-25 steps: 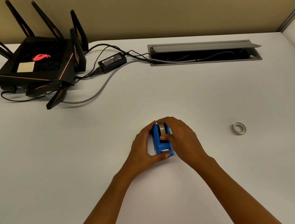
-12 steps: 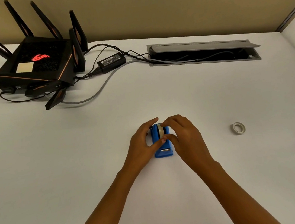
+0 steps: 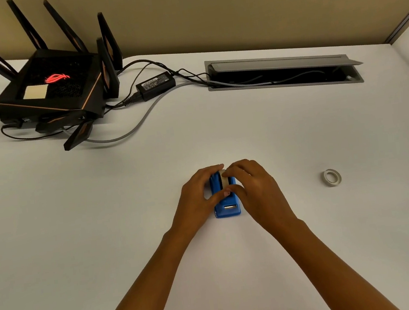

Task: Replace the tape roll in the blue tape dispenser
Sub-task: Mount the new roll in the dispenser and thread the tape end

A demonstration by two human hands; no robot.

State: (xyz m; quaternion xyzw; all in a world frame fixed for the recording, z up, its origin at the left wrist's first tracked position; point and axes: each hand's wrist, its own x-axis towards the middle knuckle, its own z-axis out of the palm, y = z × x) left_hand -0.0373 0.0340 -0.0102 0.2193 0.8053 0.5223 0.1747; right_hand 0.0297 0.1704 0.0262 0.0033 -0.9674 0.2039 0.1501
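Note:
The blue tape dispenser [image 3: 227, 209] stands on the white desk [image 3: 128, 214], its cutter end facing me. My left hand [image 3: 197, 193] grips its left side, thumb across the front and fingers over the top. My right hand [image 3: 250, 187] pinches the pale tape roll [image 3: 224, 178] that sits in the dispenser, thumb and fingers curled round it. Most of that roll is hidden by my fingers. A second, small white tape roll [image 3: 332, 177] lies flat on the desk to the right, apart from both hands.
A black router [image 3: 51, 95] with tall antennas stands at the back left, with a power brick [image 3: 156, 85] and cables trailing beside it. An open grey cable tray [image 3: 283, 74] is set into the desk at the back. A beige partition rises behind.
My hands have shifted up from the dispenser's base toward the roll at its top. The left thumb now lies across the front. The loose roll has not moved.

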